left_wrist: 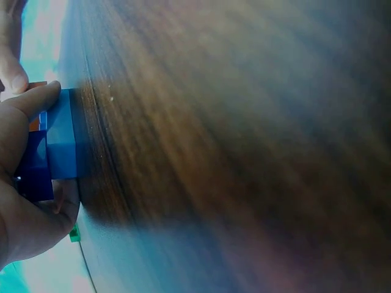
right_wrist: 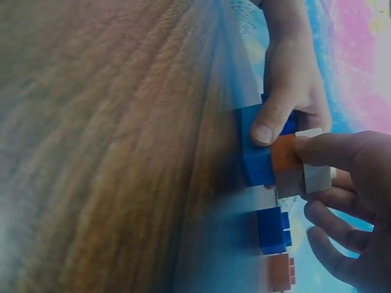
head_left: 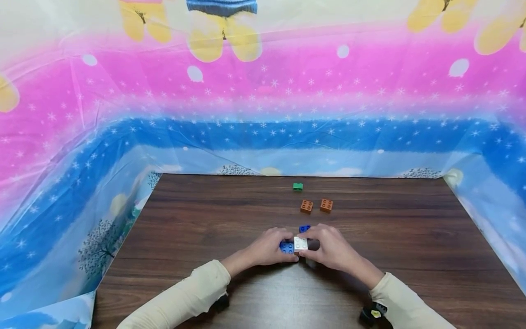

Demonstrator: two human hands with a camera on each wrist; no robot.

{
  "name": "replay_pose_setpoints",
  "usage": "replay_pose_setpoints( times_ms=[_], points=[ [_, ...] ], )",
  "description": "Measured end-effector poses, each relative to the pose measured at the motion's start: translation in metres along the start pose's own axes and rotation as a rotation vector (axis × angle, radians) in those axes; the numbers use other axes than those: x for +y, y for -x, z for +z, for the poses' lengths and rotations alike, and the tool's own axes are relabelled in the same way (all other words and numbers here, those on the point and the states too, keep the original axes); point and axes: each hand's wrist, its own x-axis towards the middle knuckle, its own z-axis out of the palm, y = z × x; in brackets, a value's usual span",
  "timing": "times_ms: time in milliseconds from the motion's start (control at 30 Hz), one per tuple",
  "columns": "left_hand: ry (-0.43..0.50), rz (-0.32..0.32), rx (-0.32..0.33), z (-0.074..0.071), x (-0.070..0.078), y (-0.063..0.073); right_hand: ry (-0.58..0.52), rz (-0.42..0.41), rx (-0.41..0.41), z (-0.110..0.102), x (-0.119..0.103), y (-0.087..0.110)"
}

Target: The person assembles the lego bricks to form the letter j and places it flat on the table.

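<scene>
Blue brick (head_left: 286, 247) pinched in my left hand (head_left: 267, 247), white brick (head_left: 301, 243) pinched in my right hand (head_left: 333, 249); the two bricks touch, low over the wood table (head_left: 205, 219), front centre.

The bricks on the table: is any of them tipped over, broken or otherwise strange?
Nothing stands out. The green brick and two orange bricks sit flat, studs up, apart from each other. Both hands hold the blue brick and white brick together.

A dark wooden table (head_left: 205, 219) carries a green brick (head_left: 297, 186); two orange bricks (head_left: 316, 206); a blue brick (head_left: 304, 228).
</scene>
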Motion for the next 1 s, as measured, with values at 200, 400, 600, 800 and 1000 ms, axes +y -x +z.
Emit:
replay_pose_setpoints(
  times_ms=[200,400,600,800,1000],
  points=[
    [0.012,-0.001,0.002,-0.0012,0.0028,0.0008,0.029,-0.008,-0.003,-0.0005,0.0004,0.0009],
    [0.012,0.014,0.018,-0.0004,0.0024,0.0012,0.059,-0.016,0.004,-0.0004,-0.001,0.0012],
    [0.007,0.012,0.013,0.0016,0.0003,0.0008,0.029,-0.002,-0.019,-0.0015,-0.0011,-0.0009],
    [0.031,0.002,0.008,0.0003,0.0009,0.0007,0.009,-0.021,-0.042,-0.0045,0.0003,-0.0051],
    [0.037,0.004,0.008,0.0003,0.0005,-0.0005,0.01,-0.021,-0.045,-0.005,0.0001,-0.005]
  ],
)
